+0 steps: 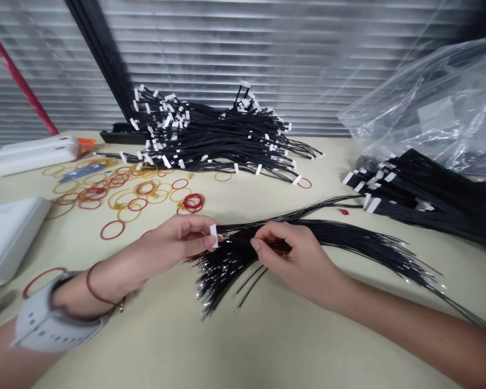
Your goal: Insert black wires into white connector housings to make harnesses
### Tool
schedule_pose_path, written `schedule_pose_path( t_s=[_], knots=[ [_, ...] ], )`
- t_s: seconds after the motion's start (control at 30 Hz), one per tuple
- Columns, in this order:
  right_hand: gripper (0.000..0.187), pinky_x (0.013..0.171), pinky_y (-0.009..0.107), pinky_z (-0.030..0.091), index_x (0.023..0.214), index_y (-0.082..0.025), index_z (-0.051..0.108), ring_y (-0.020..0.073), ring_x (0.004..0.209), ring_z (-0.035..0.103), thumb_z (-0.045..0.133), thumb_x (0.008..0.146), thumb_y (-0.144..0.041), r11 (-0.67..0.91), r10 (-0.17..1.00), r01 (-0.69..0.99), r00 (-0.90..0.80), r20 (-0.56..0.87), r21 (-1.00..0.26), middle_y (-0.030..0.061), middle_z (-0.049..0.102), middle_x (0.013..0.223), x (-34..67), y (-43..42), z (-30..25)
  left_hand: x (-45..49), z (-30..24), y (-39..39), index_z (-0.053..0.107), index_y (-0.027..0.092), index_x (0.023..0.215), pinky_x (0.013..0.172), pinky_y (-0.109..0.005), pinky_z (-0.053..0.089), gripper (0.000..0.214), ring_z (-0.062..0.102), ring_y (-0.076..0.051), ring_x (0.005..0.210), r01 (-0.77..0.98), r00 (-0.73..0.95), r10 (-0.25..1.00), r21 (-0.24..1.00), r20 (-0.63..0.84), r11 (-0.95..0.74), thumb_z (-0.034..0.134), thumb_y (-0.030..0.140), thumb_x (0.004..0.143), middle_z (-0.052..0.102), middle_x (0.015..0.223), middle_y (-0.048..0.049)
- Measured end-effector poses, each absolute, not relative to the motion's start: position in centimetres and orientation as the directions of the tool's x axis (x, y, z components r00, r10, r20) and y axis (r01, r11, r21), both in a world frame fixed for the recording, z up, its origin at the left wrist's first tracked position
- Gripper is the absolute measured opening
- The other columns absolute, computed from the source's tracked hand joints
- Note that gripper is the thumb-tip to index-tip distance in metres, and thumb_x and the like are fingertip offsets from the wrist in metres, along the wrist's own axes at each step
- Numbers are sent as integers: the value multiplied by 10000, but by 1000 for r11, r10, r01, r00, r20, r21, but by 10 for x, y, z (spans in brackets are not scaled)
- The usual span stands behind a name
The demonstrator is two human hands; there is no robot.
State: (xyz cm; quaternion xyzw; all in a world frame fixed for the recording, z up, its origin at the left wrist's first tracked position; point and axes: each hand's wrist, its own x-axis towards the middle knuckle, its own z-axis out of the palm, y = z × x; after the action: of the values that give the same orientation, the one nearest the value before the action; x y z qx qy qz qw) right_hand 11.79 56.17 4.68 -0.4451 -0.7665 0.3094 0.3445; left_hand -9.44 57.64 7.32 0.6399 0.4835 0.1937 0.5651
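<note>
Between the thumb and fingers of my left hand (186, 237) is a small white connector housing (214, 236), held upright. My right hand (291, 256) is closed in a pinch on a thin black wire, whose metal-tipped end points at the connector. Whether that tip sits inside the housing I cannot tell. Beneath both hands lies a fanned bundle of loose black wires (222, 270) with shiny metal terminals. The bundle stretches right to more bare tips (405, 259). Several thin wires run from near the connector toward the right.
A large pile of black cables with white connectors (218, 135) lies by the blinds. Red and yellow rubber bands (146, 189) are scattered at left, beside white boxes (12, 232). More bundled cables (429, 189) and a clear plastic bag (437, 113) are at right.
</note>
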Motion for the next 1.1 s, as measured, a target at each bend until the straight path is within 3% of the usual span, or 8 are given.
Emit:
schedule_pose_path(
  t_s=[0.77,1.1],
  knots=[
    [85,492,170,318,684,-178,543,55,576,438,516,764,-177,532,832,451,-438,342,-717,-44,532,617,121,558,47,-91,79,576,618,168,771,555,-209,300,116,434,-100,619,386,487,815,915,-313,121,544,252,803,535,677,30],
    [94,454,176,307,700,-184,536,64,546,415,495,782,-205,465,873,469,-384,300,-751,-33,521,619,120,556,46,-93,77,576,592,152,746,574,-217,301,118,421,-106,632,399,535,773,909,-341,124,536,243,798,497,673,26]
  ],
)
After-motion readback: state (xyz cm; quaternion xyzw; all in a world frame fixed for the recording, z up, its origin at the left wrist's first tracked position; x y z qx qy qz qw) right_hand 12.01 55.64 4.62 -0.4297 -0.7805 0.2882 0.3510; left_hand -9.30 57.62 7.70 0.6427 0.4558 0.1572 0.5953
